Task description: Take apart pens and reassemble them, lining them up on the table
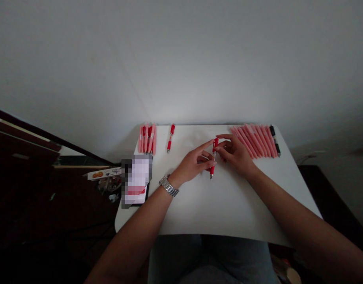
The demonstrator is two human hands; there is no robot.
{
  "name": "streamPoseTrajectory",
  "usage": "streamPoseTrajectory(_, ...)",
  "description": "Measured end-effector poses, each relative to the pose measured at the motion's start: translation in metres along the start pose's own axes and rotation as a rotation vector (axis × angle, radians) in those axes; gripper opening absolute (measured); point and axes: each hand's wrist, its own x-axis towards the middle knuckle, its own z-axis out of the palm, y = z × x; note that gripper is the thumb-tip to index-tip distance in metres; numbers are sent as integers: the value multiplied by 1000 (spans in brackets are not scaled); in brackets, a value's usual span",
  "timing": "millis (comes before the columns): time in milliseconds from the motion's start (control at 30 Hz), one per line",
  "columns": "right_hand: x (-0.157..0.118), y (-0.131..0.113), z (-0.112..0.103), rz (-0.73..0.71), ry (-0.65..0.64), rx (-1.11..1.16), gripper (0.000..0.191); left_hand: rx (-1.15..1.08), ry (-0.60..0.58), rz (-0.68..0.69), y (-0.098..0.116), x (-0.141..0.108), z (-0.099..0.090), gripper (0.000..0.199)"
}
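Note:
A red pen (214, 148) with a clear middle and a silver tip is held tilted above the white table, its tip pointing down toward me. My left hand (197, 162) grips its lower part between thumb and fingers, the index finger stretched along toward the top. At the upper end, my right hand (234, 153) pinches the pen near its clip. Another red pen (171, 138) lies by itself to the left of my hands. On the right, close to my right hand, is a row of pink-looking pens (255, 141), with a black pen (275, 141) at its end.
A bundle of pink and red pens (147, 139) lies at the table's (229, 213) back left corner. Below it sits a device with a blurred-out screen (137, 179). A wall (199, 71) rises behind the table. Dark clutter (107, 185) stands off the left edge.

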Motion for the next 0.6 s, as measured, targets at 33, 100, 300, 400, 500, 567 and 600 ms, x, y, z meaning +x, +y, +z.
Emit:
streamPoseTrajectory(33,0,0,0,2,-1,1,47,0,0,2,-1,0,0,79)
streamPoseTrajectory(100,0,0,0,5,-2,2,47,1,0,6,-2,0,0,79)
streamPoseTrajectory(300,0,2,-1,-1,-7,6,46,6,-2,3,-1,1,0,79)
streamPoseTrajectory(400,1,3,-2,-1,-8,9,45,4,-6,2,0,0,0,79)
streamPoseTrajectory(500,1,3,-2,-3,-7,8,44,11,-3,0,0,0,0,79)
streamPoseTrajectory(567,0,3,-1,-6,-6,8,44,19,-1,0,1,-1,0,79)
streamPoseTrajectory(600,0,3,-1,-8,-7,8,44,22,-1,-1,1,-1,0,79)
